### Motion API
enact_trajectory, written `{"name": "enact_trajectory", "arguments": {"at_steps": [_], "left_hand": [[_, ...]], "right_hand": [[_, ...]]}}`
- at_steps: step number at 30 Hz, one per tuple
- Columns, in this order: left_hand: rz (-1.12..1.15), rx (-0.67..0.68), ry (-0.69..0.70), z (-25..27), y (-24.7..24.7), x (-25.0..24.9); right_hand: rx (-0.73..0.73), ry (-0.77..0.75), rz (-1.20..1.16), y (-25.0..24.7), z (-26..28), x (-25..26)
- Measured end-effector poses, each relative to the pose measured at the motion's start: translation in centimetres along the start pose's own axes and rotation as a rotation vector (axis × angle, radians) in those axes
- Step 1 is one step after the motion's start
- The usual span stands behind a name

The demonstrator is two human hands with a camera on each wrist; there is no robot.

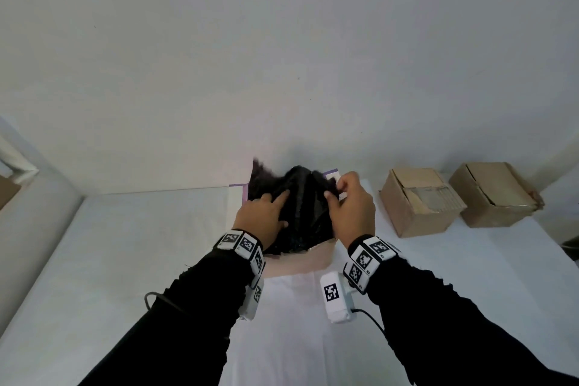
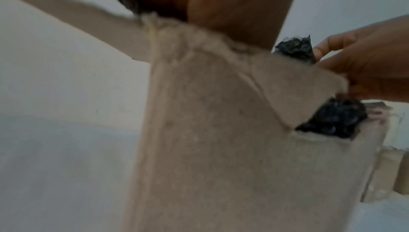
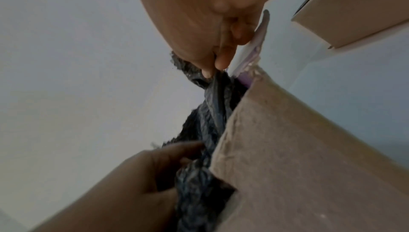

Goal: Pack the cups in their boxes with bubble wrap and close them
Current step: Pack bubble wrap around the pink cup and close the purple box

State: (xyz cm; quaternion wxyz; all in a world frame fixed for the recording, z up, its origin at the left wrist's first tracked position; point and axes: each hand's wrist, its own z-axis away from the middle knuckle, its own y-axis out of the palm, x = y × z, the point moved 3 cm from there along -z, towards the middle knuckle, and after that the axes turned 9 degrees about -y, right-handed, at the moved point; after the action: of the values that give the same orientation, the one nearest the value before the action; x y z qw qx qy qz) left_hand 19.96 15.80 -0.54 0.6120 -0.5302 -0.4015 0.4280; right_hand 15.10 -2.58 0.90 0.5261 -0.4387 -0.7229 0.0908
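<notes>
Head view shows a white table (image 1: 109, 260) running up to a plain white wall (image 1: 282, 41), with two closed brown cardboard boxes (image 1: 421, 200) standing side by side at the far right, near the wall. At the middle of the table stands an open brown cardboard box (image 2: 221, 148), its flaps spread; a strip of purple tape (image 1: 332, 171) edges the far flap. Crumpled black bubble wrap (image 1: 297, 197) fills the box and rises above its rim. No cup shows; whatever the wrap covers is hidden.

Both arms in black sleeves reach forward, each wrist carrying a white band of black-and-white markers (image 1: 369, 255). The left hand (image 1: 264, 213) lies on the left side of the wrap, its fingers stretched fairly straight and pressing down, so its grip is open. The right hand (image 1: 351, 200) is at the wrap's right side, and the right wrist view shows its thumb and fingers (image 3: 223, 61) pinching a fold of the black wrap just above the box's rim.
</notes>
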Motion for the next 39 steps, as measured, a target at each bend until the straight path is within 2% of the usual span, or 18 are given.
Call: {"name": "enact_trajectory", "arguments": {"at_steps": [4, 7, 10, 15, 19, 22, 25, 27, 31, 35, 39], "left_hand": [[-0.173, -0.116, -0.026, 0.2, 0.0, -0.1], [-0.279, -0.18, -0.041, 0.6, -0.7, 0.1], [-0.263, -0.152, -0.057, 0.5, -0.6, 0.7], [-0.172, -0.142, -0.041, 0.2, 0.5, 1.5], [-0.228, -0.117, -0.002, -0.4, 1.0, 1.8], [-0.197, -0.132, 0.036, -0.7, 1.6, 2.5], [-0.186, -0.182, 0.103, -0.7, 1.1, 2.8], [-0.226, -0.273, 0.131, -0.4, 0.4, 2.5], [-0.201, -0.446, 0.084, 1.3, -0.7, 2.9], [-0.215, -0.444, 0.064, 2.4, -0.6, 3.3], [-0.223, -0.441, 0.048, 3.9, -0.9, 1.9]], "right_hand": [[-0.127, -0.019, -0.051, 0.0, -0.6, 0.5], [-0.112, -0.12, -0.058, 0.7, -0.9, 1.8], [0.075, -0.256, 0.05, 2.3, -0.7, 2.8], [0.491, -0.431, 0.421, 4.6, -0.5, 3.4], [0.657, -0.535, 0.693, 5.2, -0.3, 4.1], [0.658, -0.522, 0.869, 5.0, 0.2, 3.7], [0.622, -0.537, 0.899, 4.4, 0.4, 3.8], [0.701, -0.49, 0.884, 4.0, 0.3, 4.4], [0.676, -0.488, 0.851, 4.1, -0.1, 4.4], [0.824, -0.471, 0.872, 4.0, 0.1, 4.7], [1.006, -0.34, 0.814, 3.2, -0.5, 5.3]]}}
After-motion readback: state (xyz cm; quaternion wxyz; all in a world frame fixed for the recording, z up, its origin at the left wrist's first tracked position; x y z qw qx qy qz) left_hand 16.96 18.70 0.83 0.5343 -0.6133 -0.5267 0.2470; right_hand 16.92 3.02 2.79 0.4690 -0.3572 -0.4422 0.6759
